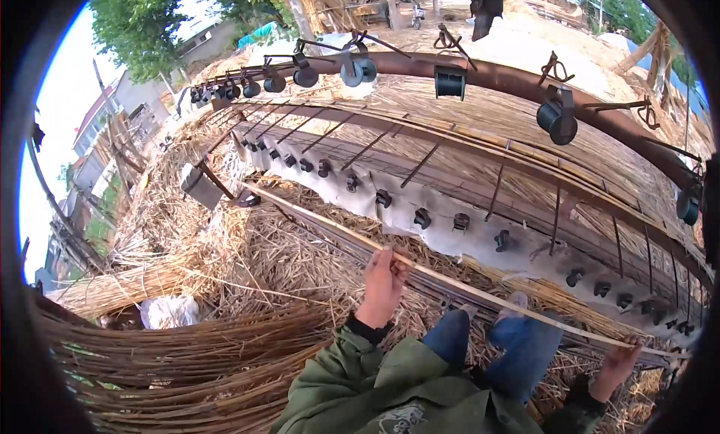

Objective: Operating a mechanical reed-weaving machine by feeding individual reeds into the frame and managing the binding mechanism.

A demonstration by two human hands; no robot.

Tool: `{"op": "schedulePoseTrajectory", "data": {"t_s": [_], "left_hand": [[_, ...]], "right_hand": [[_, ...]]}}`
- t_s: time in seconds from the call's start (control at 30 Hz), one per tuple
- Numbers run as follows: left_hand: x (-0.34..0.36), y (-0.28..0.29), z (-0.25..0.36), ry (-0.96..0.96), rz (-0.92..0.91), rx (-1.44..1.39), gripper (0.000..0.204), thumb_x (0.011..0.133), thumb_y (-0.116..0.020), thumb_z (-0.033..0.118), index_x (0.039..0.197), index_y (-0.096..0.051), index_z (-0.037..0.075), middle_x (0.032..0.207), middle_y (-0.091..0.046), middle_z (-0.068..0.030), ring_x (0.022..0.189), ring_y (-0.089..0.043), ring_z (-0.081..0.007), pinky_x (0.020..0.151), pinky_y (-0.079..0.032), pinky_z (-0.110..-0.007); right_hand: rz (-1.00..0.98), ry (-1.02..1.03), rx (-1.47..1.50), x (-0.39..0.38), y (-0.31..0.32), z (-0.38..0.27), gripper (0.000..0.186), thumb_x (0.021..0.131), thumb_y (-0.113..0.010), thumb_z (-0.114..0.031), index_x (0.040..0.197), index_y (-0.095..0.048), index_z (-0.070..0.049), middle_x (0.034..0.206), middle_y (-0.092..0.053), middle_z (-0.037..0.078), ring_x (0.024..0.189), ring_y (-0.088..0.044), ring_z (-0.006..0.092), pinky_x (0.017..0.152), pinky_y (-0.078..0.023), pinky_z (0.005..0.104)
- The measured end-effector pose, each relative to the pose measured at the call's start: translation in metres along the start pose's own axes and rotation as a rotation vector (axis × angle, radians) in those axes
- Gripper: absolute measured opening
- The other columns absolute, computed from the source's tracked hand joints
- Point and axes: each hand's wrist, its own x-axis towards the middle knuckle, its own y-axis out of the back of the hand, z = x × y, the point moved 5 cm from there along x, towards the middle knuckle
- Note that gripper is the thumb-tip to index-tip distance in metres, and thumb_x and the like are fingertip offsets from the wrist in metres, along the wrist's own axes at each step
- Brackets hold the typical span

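One long, pale stalk [465,288], which looks like a reed, runs slantwise in front of me from the far left to the near right. My left hand [384,284] is closed on it around its middle, thumb and fingers pinching it. Near the stalk's right end my right hand [616,368] has its fingers closed around it. Just beneath, and nearly parallel to the stalk, lies a dark metal rail [322,235]. Beyond it stretches a pale sheet-covered strip [480,246] with a row of small black metal fittings [421,218].
A curved rusty pipe [495,68] carries several spools of dark wire [556,120] above the bench. Thin metal rods [420,165] cross behind the fittings. Stacked reeds [187,359] lie at my left, near a white bag [169,312]. Loose straw [277,246] covers the ground.
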Motion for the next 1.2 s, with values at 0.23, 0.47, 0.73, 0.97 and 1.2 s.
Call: {"op": "schedulePoseTrajectory", "data": {"t_s": [0.23,0.47,0.73,0.97,1.2], "left_hand": [[-0.017,-0.049,-0.044,0.289,-0.163,0.148,0.015,0.092,-0.046,0.018,0.096,-0.051,0.004,0.094,-0.061,-0.0108,0.068,-0.057,-0.0131,0.060,-0.050,-0.024],[0.057,-0.045,0.072,-0.027,-0.189,0.235,0.017,0.092,-0.045,0.018,0.096,-0.050,0.002,0.085,-0.061,-0.0103,0.064,-0.057,-0.0126,0.058,-0.051,-0.023],[0.033,-0.104,0.011,0.255,-0.393,0.192,0.018,0.091,-0.049,0.021,0.094,-0.050,0.003,0.089,-0.061,-0.0119,0.069,-0.060,-0.0137,0.058,-0.051,-0.023],[0.061,-0.089,0.038,0.159,-0.288,0.246,0.021,0.091,-0.049,0.023,0.091,-0.052,0.002,0.083,-0.062,-0.0107,0.063,-0.060,-0.0133,0.054,-0.051,-0.023],[0.062,-0.077,0.026,0.273,-0.267,0.209,0.020,0.092,-0.045,0.023,0.091,-0.053,0.005,0.083,-0.062,-0.0096,0.061,-0.055,-0.0121,0.054,-0.050,-0.023]], "right_hand": [[-0.055,-0.392,-0.038,-0.065,-0.105,0.123,0.025,0.091,-0.049,-0.028,0.108,-0.053,-0.010,0.100,-0.057,0.003,0.095,-0.052,0.0151,0.077,-0.040,0.0293],[-0.027,-0.059,0.045,0.013,-0.008,0.041,0.026,0.092,-0.047,-0.026,0.110,-0.052,-0.008,0.104,-0.059,0.003,0.092,-0.053,0.0131,0.076,-0.043,0.0277],[-0.308,-0.543,-0.094,-0.109,-0.205,0.145,0.042,0.091,-0.046,-0.035,0.126,-0.040,-0.011,0.089,-0.054,0.004,0.070,-0.048,0.0158,0.063,-0.041,0.0303],[-0.377,-0.133,-0.120,-0.085,-0.157,0.084,0.032,0.092,-0.045,-0.029,0.116,-0.044,-0.007,0.076,-0.044,0.001,0.063,-0.041,0.0103,0.056,-0.035,0.0248],[-0.218,0.068,-0.328,-0.102,-0.139,0.060,0.022,0.094,-0.043,-0.024,0.103,-0.047,-0.005,0.071,-0.039,0.000,0.064,-0.038,0.0083,0.052,-0.031,0.0225]]}}
